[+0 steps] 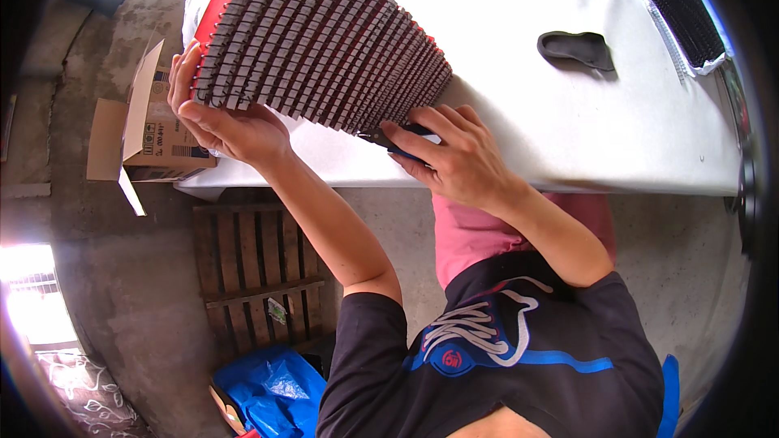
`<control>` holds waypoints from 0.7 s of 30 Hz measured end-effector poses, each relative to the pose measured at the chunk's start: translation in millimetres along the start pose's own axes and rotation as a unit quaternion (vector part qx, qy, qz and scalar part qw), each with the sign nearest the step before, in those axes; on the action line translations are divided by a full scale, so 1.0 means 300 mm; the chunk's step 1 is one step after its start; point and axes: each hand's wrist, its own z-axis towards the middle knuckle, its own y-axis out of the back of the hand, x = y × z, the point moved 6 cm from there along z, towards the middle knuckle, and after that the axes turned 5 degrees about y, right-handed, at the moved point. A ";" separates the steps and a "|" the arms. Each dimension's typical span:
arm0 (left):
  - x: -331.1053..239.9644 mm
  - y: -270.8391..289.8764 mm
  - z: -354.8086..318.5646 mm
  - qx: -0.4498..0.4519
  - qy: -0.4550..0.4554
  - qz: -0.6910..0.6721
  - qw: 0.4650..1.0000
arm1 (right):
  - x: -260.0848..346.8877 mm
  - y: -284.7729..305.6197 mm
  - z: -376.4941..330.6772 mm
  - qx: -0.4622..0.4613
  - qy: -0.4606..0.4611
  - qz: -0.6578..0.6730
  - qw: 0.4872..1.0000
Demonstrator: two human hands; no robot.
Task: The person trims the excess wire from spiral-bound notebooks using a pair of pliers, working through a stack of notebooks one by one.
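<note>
A large panel (316, 40) with a red edge stands tilted above the table, covered in rows of small grey square pieces. My left hand (239, 131) is closed around its lower left corner, thumb in front and fingers behind the red side. In my right hand (458, 150) is a small dark hand tool with a pointed metal tip, which looks like pliers (375, 137). The tip meets the bottom edge of the panel, among the lowest grey pieces. My fingers hide most of the tool's handle.
A white-covered table (519, 130) lies under the panel. On it are a dark shoe-shaped piece (578, 50) and a black ridged item in clear wrapping (688, 20). An open cardboard box (154, 134) is at left. Below are a wooden pallet (260, 276) and a blue bag (272, 389).
</note>
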 end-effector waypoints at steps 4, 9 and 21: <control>0.003 0.001 -0.003 -0.004 0.014 0.001 1.000 | -0.035 -0.002 0.022 0.028 -0.086 0.200 0.976; -0.004 0.003 -0.003 0.004 0.005 0.006 1.000 | -0.061 -0.026 0.015 0.180 -0.360 0.442 0.801; -0.008 0.005 -0.004 0.018 -0.004 0.010 1.000 | 0.001 -0.027 -0.025 0.003 -0.074 0.152 0.986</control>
